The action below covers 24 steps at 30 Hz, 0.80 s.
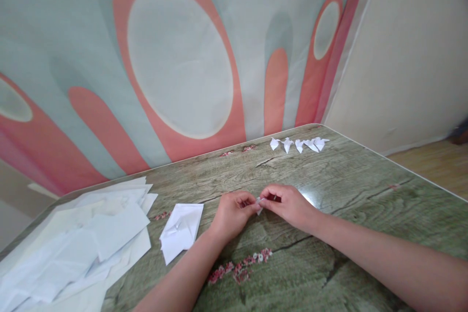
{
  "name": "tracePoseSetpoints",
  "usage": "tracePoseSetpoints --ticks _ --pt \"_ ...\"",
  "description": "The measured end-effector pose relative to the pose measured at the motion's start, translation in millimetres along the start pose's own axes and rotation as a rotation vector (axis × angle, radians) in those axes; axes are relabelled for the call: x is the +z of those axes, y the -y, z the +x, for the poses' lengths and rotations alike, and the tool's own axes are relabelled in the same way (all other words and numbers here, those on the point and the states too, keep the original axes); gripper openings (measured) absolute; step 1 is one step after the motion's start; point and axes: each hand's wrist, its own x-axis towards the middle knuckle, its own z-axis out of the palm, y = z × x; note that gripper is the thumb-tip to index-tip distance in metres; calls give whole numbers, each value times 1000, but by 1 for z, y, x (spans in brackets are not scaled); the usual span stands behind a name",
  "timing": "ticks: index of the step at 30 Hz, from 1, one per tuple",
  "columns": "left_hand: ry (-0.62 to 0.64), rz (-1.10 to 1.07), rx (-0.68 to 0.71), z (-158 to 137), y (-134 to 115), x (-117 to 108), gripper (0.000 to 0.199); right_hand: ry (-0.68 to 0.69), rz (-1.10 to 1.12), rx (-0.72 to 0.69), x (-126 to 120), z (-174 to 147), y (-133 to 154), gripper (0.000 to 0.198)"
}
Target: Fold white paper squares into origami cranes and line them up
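Observation:
Between my two hands is a small piece of folded white paper (259, 206), mostly covered by the fingers. My left hand (236, 212) pinches its left side, thumb and forefinger pressed together. From the other side my right hand (288, 206) grips it the same way, and the fingertips of both hands nearly meet. The exact shape of the folded piece is too small and hidden to make out. Toward the far edge of the table stands a row of several small folded paper figures (299, 146), white with pointed tips.
A large, untidy pile of white paper sheets (76, 248) covers the left side of the wood-patterned table (351, 180). Closer to my left forearm lies a smaller stack of white paper (182, 229). Behind the table hangs a patterned curtain (179, 63); a plain wall (409, 58) is at right.

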Motion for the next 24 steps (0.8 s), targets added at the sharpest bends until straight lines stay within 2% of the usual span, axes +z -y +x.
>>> tracePoseSetpoints --ticks 4,6,11,13,21,24 --pt "-21 126 62 -3 -4 3 15 5 10 14 0 -3 2 7" --pt "-22 115 52 -2 -4 3 18 6 39 33 -1 -3 2 8" --pt "-103 -122 -155 2 3 3 22 -27 151 123 -6 2 -5 15" --pt "-80 -183 -206 3 5 4 19 -35 196 153 -7 4 -9 17" --pt "76 -427 -236 3 5 9 14 -6 302 184 -5 4 -13 22" --pt "5 -470 -262 4 5 9 16 -41 289 166 -7 4 -10 20"
